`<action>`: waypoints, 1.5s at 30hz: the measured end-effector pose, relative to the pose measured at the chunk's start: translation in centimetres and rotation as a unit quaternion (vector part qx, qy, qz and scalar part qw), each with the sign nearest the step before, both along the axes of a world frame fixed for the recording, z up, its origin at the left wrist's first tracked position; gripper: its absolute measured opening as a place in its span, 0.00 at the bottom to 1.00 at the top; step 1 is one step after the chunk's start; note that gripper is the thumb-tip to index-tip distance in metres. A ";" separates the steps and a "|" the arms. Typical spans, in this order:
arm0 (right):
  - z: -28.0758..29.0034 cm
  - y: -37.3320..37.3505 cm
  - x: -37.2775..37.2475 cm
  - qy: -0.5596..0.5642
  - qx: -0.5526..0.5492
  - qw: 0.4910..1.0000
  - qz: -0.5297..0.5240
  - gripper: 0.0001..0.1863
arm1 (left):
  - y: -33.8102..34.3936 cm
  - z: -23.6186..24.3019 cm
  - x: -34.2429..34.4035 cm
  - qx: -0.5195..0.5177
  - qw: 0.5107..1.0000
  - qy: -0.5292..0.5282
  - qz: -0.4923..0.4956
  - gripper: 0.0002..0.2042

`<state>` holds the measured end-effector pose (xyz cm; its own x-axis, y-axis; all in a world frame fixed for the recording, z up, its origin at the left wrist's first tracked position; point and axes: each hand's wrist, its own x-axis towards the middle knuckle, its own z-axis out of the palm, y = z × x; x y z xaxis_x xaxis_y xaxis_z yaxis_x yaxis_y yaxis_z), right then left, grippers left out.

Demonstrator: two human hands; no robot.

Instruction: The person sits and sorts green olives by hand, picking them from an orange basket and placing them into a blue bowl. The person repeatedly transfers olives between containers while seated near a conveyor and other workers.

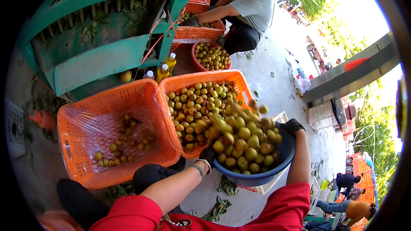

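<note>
My right hand [292, 126], in a black glove, grips the far right rim of a round blue basin [262, 179]. On the basin's left side my left hand [208, 155], also gloved, is closed at the rim, its fingers partly hidden. The basin is tilted to the left, heaped with small round yellow-green and brown fruit [245, 145]. Blurred fruit tumbles over its edge into an orange crate [240, 80], which holds a thick layer of the same fruit. Left of it stands a second orange crate [70, 134], lined with clear plastic, with a few fruits inside.
A green machine [98, 66] stands at the back left, with yellow bottles [162, 73] beside it. Another person [252, 10] crouches behind, hands at a fruit crate [184, 34] near a red basin [198, 63]. Leaves lie on the floor; a metal post [346, 72] stands right.
</note>
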<state>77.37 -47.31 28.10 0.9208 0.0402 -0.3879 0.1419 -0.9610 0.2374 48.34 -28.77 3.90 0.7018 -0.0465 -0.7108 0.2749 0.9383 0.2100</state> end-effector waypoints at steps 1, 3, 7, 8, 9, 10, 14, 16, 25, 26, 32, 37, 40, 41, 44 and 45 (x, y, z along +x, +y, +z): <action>0.3 -1.6 -0.7 0.011 0.032 0.999 -0.027 0.27 | 0.4 0.8 -0.7 0.228 0.969 -0.017 -0.089 0.15; 0.0 -2.2 -2.9 -0.015 0.068 0.986 0.151 0.30 | 2.0 1.1 -1.4 0.633 0.738 -0.028 -0.232 0.15; -0.9 -3.2 -10.3 -0.049 0.217 0.974 -0.038 0.25 | 2.9 1.9 -2.9 0.684 0.710 0.012 -0.167 0.13; -1.3 -3.4 -11.7 -0.077 0.146 0.986 -0.005 0.25 | 3.7 1.9 -3.0 0.605 0.780 0.025 -0.159 0.15; -2.6 -6.0 -13.3 -0.127 0.197 0.972 0.034 0.24 | 3.5 2.4 -3.2 0.624 0.761 0.009 -0.174 0.16; -3.6 -7.5 -14.6 -0.150 0.114 0.982 -0.005 0.24 | 3.5 3.0 -3.6 0.646 0.739 -0.003 -0.188 0.16; -7.5 -10.1 -22.2 -0.170 0.345 0.904 -0.185 0.23 | 3.3 6.4 -4.8 0.539 0.829 0.074 -0.127 0.24; -12.2 -13.1 -24.2 -0.189 0.376 0.879 -0.222 0.24 | 3.1 6.7 -5.2 0.567 0.807 0.074 -0.148 0.24; -25.0 -12.3 -33.0 -0.258 0.234 0.856 -0.383 0.26 | 2.0 6.0 -6.9 0.690 0.709 -0.022 -0.147 0.21; -25.2 -11.6 -34.0 -0.220 0.210 0.842 -0.445 0.22 | 2.0 5.7 -7.0 0.687 0.702 -0.022 -0.189 0.21; -32.3 -14.4 -39.0 -0.178 0.226 0.821 -0.494 0.18 | -0.4 2.2 -7.1 0.629 0.686 -0.055 -0.362 0.21; -35.1 -13.8 -40.2 -0.148 0.251 0.820 -0.492 0.16 | -2.5 -3.4 -7.6 0.492 0.750 -0.027 -0.441 0.24; -35.6 -13.8 -40.4 -0.144 0.266 0.818 -0.490 0.15 | -2.0 -2.0 -6.6 0.428 0.735 0.009 -0.526 0.26; -35.6 -13.5 -40.3 -0.144 0.274 0.818 -0.485 0.15 | -1.9 -1.4 -6.1 0.411 0.720 0.023 -0.559 0.26; -35.1 -11.8 -38.7 -0.157 0.300 0.825 -0.453 0.15 | -3.0 2.9 -3.2 0.472 0.716 -0.163 -0.488 0.23; -34.9 -11.1 -37.7 -0.175 0.321 0.826 -0.429 0.15 | -1.9 8.0 -2.2 0.418 0.759 -0.218 -0.449 0.22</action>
<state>39.65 -58.36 -6.81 0.7689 -0.5907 -0.2446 -0.6257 -0.6169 -0.4774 46.09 -30.63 11.94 0.8310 -0.3056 -0.4647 0.4581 -0.0979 0.8835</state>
